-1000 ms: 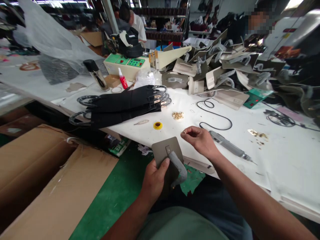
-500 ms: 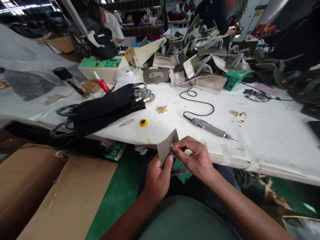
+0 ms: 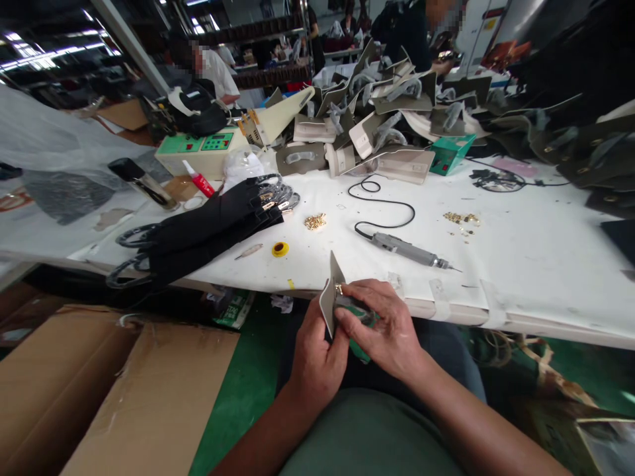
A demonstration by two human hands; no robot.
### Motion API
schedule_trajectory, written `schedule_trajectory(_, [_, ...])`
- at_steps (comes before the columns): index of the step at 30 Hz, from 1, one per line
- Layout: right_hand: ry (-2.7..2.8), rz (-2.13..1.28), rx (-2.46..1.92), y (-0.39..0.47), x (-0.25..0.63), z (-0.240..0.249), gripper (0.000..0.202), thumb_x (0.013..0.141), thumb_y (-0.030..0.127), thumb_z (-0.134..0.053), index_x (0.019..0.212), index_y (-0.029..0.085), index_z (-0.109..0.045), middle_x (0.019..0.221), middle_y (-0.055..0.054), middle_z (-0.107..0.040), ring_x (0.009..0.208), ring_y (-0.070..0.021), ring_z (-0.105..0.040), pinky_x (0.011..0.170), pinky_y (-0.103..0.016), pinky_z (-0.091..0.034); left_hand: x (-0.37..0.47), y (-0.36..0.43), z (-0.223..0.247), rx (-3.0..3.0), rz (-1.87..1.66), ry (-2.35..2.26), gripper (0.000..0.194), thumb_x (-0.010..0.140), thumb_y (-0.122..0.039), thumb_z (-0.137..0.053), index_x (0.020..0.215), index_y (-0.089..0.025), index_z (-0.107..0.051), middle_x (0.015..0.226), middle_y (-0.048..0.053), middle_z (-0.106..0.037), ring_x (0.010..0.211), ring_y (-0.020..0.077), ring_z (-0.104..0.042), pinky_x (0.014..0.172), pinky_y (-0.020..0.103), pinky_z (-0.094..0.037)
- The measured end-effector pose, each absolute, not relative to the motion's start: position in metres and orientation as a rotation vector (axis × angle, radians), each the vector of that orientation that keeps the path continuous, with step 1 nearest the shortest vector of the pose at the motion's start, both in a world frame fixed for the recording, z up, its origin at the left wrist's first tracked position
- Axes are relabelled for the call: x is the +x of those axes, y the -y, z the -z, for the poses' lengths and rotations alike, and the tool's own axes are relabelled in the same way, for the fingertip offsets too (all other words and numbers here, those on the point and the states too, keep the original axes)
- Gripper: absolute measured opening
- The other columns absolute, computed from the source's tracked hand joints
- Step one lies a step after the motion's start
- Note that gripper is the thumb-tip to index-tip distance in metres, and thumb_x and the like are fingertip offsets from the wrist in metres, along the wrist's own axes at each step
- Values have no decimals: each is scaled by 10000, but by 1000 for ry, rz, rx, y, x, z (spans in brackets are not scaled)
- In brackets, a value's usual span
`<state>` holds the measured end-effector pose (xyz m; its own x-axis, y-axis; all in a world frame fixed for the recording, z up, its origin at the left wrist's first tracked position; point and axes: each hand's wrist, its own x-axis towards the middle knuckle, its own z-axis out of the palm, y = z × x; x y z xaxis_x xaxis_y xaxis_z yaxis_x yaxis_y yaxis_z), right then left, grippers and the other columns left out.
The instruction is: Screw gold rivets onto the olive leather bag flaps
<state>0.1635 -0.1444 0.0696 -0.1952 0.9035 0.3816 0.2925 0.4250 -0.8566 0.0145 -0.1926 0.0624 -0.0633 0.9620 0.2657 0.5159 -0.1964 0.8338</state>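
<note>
My left hand (image 3: 320, 354) is closed around the lower part of a grey-beige leather-like panel (image 3: 327, 305), held on edge just off the table's front. A small gold metal fitting (image 3: 338, 289) sits against the panel's right face. At that fitting is the tip of my right hand's (image 3: 389, 324) index finger, with the thumb lower, near the panel. Fine contact between those fingers and the fitting is partly hidden. Beyond my hands, a grey electric screwdriver (image 3: 409, 250) with a black cord lies on the white table (image 3: 317, 264), near a pile of small gold fittings (image 3: 315, 221).
Black bag pieces (image 3: 213, 221) with wrapped handles lie at left, near a yellow round item (image 3: 280, 249). Grey-beige bag parts (image 3: 397, 162) are heaped behind, beside a green box (image 3: 450, 155). More gold pieces (image 3: 462, 219) lie right. A cardboard box (image 3: 163, 390) stands lower left.
The panel has turned more edge-on to me. My right fingers have gone from pinching the gold fitting away from the panel to pressing it close against it. The view has shifted slightly.
</note>
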Motion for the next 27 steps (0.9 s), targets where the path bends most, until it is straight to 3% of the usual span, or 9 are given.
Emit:
schedule_trajectory(3, [1716, -969, -991, 147, 169, -76, 490, 774, 473, -857, 1209, 283, -737, 1195, -96, -725, 1128, -329, -641, 1016, -474, -481, 14, 192, -59, 1944, -1160, -1619, 597, 963, -268, -603, 1530, -258, -416, 1444, 148, -536, 1327, 293, -552, 1086, 425, -487])
schedule_trajectory(5, [1655, -1085, -1019, 148, 170, -81, 503, 742, 508, -867, 1164, 270, -732, 1157, -83, -726, 1098, -318, -639, 993, -442, -489, 17, 192, -57, 2037, -1059, -1733, 745, 900, -312, -676, 1568, -270, -347, 1437, 160, -493, 1306, 322, -552, 1030, 453, -528])
schedule_trajectory(8, [1496, -1222, -1124, 148, 168, -84, 368, 803, 507, -800, 1047, 242, -723, 1024, -47, -731, 990, -272, -648, 908, -374, -506, 24, 192, -56, 2098, -917, -1914, 940, 758, -390, -786, 1578, -269, -345, 1385, 154, -489, 1219, 354, -590, 920, 446, -577])
schedule_trajectory(12, [1187, -1464, -1142, 143, 168, -76, 307, 887, 488, -702, 928, 184, -732, 875, -47, -723, 802, -223, -641, 715, -307, -510, 27, 187, -61, 2212, -910, -1860, 1041, 673, -453, -829, 1584, -249, -369, 1367, 148, -484, 1196, 349, -579, 1007, 456, -532])
schedule_trajectory(15, [975, -1628, -1127, 135, 174, -66, 351, 861, 503, -728, 866, 153, -727, 785, -57, -709, 676, -200, -620, 605, -286, -487, 20, 175, -68, 2202, -905, -1665, 952, 732, -487, -801, 1570, -255, -411, 1305, 130, -518, 1177, 319, -572, 1027, 463, -510])
schedule_trajectory(18, [882, -1720, -1126, 125, 181, -60, 323, 834, 465, -753, 860, 144, -736, 760, -62, -716, 639, -194, -622, 572, -273, -476, 12, 156, -70, 2086, -1005, -1583, 462, 922, -400, -659, 1369, -285, -645, 1177, 91, -584, 1155, 262, -580, 1034, 423, -490])
schedule_trajectory(20, [853, -1787, -1120, 121, 184, -59, 298, 818, 435, -759, 876, 143, -745, 769, -70, -731, 643, -203, -639, 586, -280, -493, 10, 142, -65, 1898, -1140, -1622, 308, 930, -330, -663, 1229, -278, -713, 1184, 79, -607, 1157, 240, -591, 1026, 397, -492])
schedule_trajectory(24, [818, -1840, -1143, 114, 188, -53, 281, 796, 407, -759, 885, 140, -746, 775, -83, -747, 660, -221, -666, 628, -304, -527, 13, 121, -50, 1312, -1184, -1488, 681, 789, -311, -801, 1409, -220, -534, 1199, 92, -687, 1045, 232, -677, 875, 328, -554])
schedule_trajectory(27, [899, -1844, -1211, 106, 195, -45, 282, 801, 426, -744, 853, 149, -734, 779, -77, -749, 666, -224, -668, 607, -299, -513, 15, 109, -43, 1176, -1054, -1402, 701, 768, -321, -808, 1406, -196, -547, 1066, 53, -749, 931, 215, -709, 833, 301, -549])
